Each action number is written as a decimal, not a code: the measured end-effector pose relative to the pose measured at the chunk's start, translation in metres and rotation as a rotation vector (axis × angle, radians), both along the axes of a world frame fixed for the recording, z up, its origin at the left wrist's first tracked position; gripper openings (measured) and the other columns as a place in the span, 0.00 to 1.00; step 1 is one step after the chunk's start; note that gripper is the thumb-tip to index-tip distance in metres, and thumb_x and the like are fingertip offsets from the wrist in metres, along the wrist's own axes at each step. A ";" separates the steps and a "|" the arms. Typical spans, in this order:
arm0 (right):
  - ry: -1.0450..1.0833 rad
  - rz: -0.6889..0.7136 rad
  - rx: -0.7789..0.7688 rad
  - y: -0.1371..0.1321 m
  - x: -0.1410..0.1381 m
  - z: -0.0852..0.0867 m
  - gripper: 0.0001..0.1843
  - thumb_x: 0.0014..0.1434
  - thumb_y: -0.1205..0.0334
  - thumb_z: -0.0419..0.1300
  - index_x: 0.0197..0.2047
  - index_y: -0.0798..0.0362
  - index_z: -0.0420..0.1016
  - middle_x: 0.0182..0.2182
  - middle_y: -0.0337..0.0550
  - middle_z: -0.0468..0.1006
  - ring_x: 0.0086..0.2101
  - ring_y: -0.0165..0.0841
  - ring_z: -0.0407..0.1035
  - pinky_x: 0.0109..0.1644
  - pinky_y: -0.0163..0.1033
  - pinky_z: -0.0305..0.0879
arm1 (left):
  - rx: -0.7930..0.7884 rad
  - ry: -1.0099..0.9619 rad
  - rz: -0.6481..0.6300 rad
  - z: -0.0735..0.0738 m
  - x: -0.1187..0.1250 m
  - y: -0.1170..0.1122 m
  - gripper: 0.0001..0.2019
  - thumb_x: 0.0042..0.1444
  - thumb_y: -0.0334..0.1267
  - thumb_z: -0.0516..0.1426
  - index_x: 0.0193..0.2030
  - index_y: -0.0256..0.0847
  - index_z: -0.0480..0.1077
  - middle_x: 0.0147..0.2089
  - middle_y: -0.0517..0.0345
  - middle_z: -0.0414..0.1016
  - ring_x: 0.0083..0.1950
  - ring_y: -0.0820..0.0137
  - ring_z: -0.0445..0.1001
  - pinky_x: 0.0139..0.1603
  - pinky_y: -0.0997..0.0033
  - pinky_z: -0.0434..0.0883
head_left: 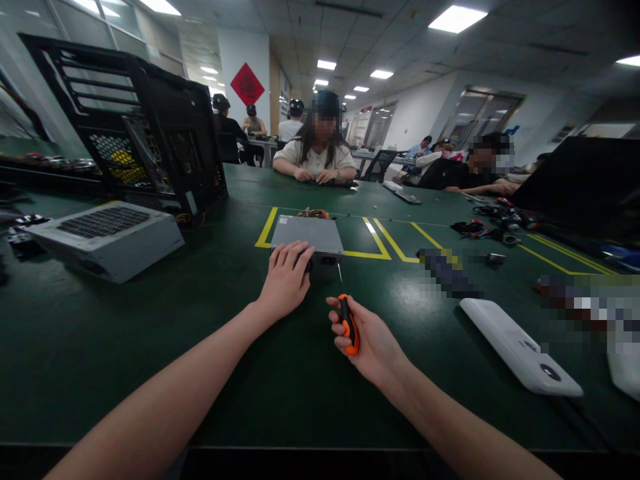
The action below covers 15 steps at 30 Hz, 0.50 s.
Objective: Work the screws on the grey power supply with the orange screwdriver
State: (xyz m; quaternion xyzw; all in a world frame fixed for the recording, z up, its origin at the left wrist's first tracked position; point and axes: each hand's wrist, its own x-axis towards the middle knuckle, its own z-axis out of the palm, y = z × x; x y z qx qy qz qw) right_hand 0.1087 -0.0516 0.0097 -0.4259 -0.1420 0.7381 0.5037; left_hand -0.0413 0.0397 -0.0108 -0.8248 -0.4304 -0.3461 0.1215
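Observation:
A grey metal computer power supply lies flat on the green table, with bundled coloured cables at its far side. My left hand rests on its near left edge, fingers laid out over the top and front. In my right hand is an orange and black screwdriver, fingers wrapped round the handle. Its thin shaft points up and away, and the tip is close to the power supply's near right corner. Whether the tip touches the metal I cannot tell.
To the left stand an open black computer case and a second, larger grey power supply. Yellow tape marks the green table. At right lie a white oblong device and dark cables. A person sits opposite.

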 end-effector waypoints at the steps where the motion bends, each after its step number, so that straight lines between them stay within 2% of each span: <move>1: 0.002 -0.016 -0.002 0.000 0.000 0.000 0.12 0.59 0.60 0.49 0.35 0.59 0.67 0.22 0.39 0.65 0.19 0.21 0.57 0.15 0.24 0.51 | 0.001 -0.002 -0.002 0.000 0.000 0.000 0.23 0.53 0.31 0.50 0.57 0.40 0.55 0.58 0.51 0.59 0.61 0.63 0.53 0.63 0.56 0.47; 5: 0.031 -0.078 0.011 0.001 0.000 -0.002 0.08 0.57 0.62 0.52 0.30 0.58 0.65 0.24 0.40 0.66 0.19 0.20 0.57 0.15 0.23 0.49 | 0.005 -0.007 -0.010 0.000 0.000 0.000 0.23 0.53 0.31 0.50 0.57 0.40 0.55 0.58 0.50 0.59 0.61 0.63 0.54 0.63 0.56 0.48; 10: 0.027 -0.023 0.002 0.001 0.001 -0.001 0.13 0.60 0.60 0.47 0.35 0.60 0.68 0.23 0.40 0.65 0.20 0.21 0.59 0.18 0.25 0.57 | 0.001 -0.014 -0.008 -0.001 0.000 0.001 0.23 0.52 0.30 0.50 0.57 0.41 0.55 0.58 0.50 0.59 0.61 0.62 0.53 0.63 0.55 0.48; 12: 0.018 -0.025 -0.003 0.002 0.001 -0.001 0.13 0.60 0.60 0.47 0.36 0.60 0.68 0.22 0.40 0.65 0.19 0.22 0.58 0.17 0.24 0.55 | 0.000 -0.018 -0.009 -0.001 0.001 0.001 0.23 0.52 0.30 0.50 0.57 0.41 0.55 0.58 0.50 0.59 0.61 0.62 0.53 0.63 0.54 0.47; 15: 0.028 -0.063 -0.011 0.003 0.000 -0.002 0.09 0.57 0.61 0.51 0.33 0.59 0.66 0.23 0.40 0.65 0.19 0.21 0.57 0.15 0.23 0.49 | -0.001 -0.013 -0.012 -0.001 0.000 0.000 0.23 0.52 0.30 0.50 0.57 0.40 0.55 0.58 0.50 0.59 0.61 0.63 0.53 0.63 0.55 0.48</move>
